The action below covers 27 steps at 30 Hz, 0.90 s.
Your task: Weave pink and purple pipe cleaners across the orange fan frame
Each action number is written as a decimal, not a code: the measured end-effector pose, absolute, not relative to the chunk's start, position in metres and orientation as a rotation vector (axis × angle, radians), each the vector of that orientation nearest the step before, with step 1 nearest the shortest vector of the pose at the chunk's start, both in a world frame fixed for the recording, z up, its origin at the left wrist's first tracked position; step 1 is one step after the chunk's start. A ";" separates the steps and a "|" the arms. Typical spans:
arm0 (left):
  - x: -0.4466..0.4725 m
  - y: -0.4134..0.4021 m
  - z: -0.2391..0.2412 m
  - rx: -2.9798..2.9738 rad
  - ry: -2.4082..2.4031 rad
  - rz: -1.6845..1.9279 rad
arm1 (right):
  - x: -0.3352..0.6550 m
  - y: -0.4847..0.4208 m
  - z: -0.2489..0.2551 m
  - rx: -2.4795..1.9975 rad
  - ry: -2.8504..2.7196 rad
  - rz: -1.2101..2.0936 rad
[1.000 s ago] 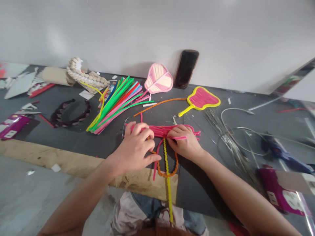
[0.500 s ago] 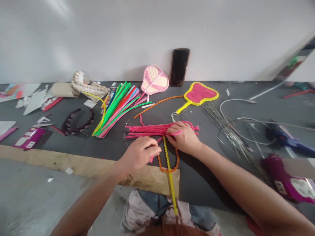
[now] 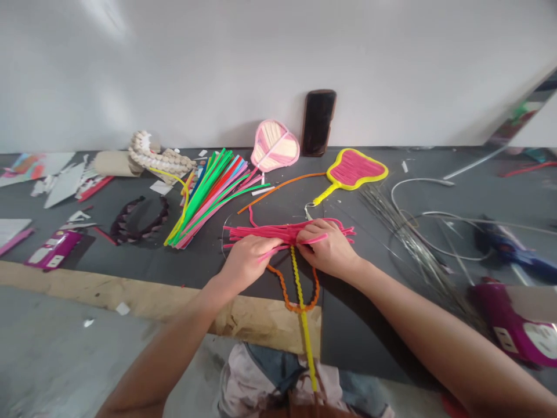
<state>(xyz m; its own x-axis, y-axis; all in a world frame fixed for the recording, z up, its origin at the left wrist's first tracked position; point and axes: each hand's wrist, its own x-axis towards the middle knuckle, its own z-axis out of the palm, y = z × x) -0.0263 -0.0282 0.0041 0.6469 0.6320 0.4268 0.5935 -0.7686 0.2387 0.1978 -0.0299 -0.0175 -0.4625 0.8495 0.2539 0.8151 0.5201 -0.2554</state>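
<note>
Pink pipe cleaners (image 3: 248, 232) lie side by side across the dark tabletop in front of me. My left hand (image 3: 247, 258) is closed at their near side, pinching one pink strand by the fingertips. My right hand (image 3: 328, 248) presses and grips the bundle near its middle, with a pink end sticking out over its fingers. A yellow pipe cleaner stem (image 3: 306, 337), wavy in its upper part, runs from below the bundle toward my lap. An orange wavy pipe cleaner loop (image 3: 286, 295) crosses that stem. The exact join under my right fingers is hidden.
Behind lie multicoloured pipe cleaners (image 3: 204, 200), a pink-and-yellow fan shape (image 3: 357, 168), a pale pink fan shape (image 3: 275, 145) and an upright phone (image 3: 319, 123). A dark braided headband (image 3: 139, 223) sits left. Thin wires (image 3: 400, 223) and a blue glue gun (image 3: 517, 249) lie right.
My left hand has moved up and closed on a pink strand by the bundle, bringing its loose end up from below. My right hand stays on the bundle. The view has shifted slightly.
</note>
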 end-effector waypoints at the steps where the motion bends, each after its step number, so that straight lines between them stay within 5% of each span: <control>1: -0.026 -0.026 0.003 2.809 1.020 0.742 | 0.198 -0.030 -0.018 -1.378 -2.417 0.135; 27: -0.004 -0.014 -0.018 2.893 1.296 0.801 | 0.193 -0.031 -0.018 -1.478 -2.586 0.022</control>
